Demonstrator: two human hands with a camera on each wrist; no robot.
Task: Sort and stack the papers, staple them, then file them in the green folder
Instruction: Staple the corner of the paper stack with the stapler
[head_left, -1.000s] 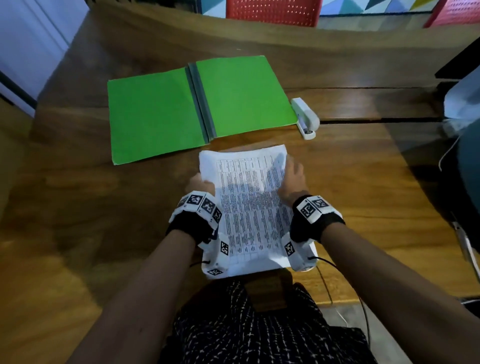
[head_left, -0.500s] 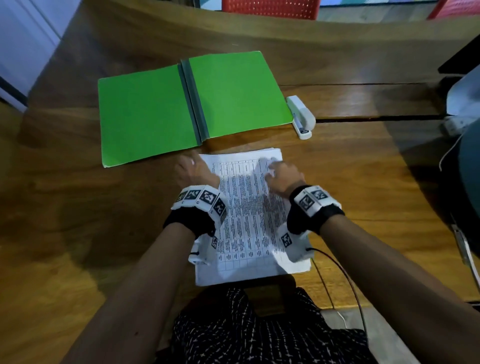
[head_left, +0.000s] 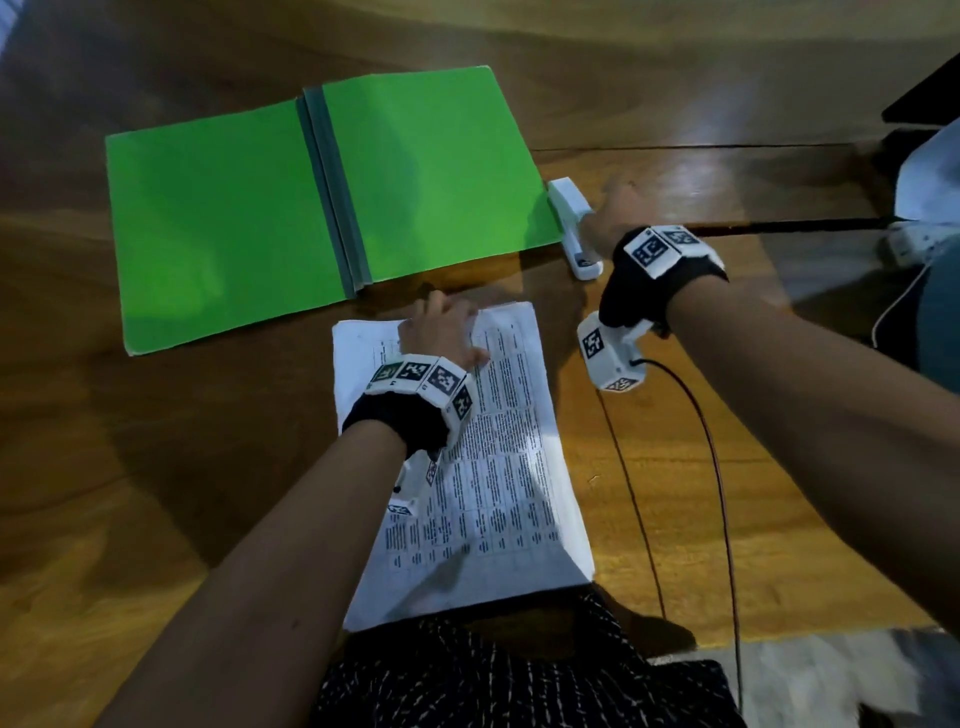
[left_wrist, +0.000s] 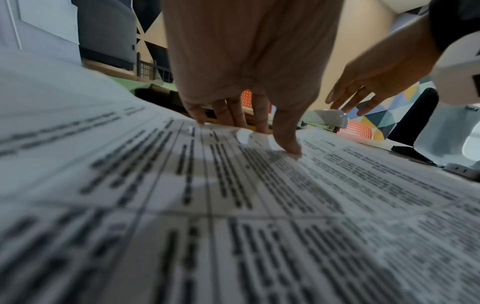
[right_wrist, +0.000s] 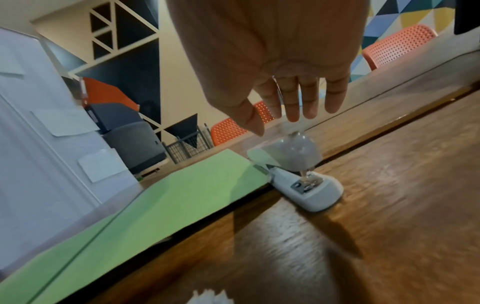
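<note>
A stack of printed papers (head_left: 498, 467) lies flat on the wooden table in front of me. My left hand (head_left: 441, 332) rests on its far end, fingertips (left_wrist: 288, 148) pressing the top sheet (left_wrist: 233, 205). The green folder (head_left: 311, 197) lies open beyond the stack. A white stapler (head_left: 571, 223) sits at the folder's right edge. My right hand (head_left: 613, 208) hovers just above and to the right of the stapler (right_wrist: 298, 174), fingers straight and spread, holding nothing. In the right wrist view the fingertips (right_wrist: 293, 115) hang a little above the stapler's top.
The wooden table (head_left: 753, 467) has a seam running right from the stapler. A black cable (head_left: 717, 467) trails from my right wrist over the near edge. White objects (head_left: 930, 208) sit at the far right. Orange chairs (right_wrist: 397, 45) stand beyond the table.
My right hand has left the papers and moved up and right to the stapler. The left hand slid onto the top of the stack. The papers now lie flat.
</note>
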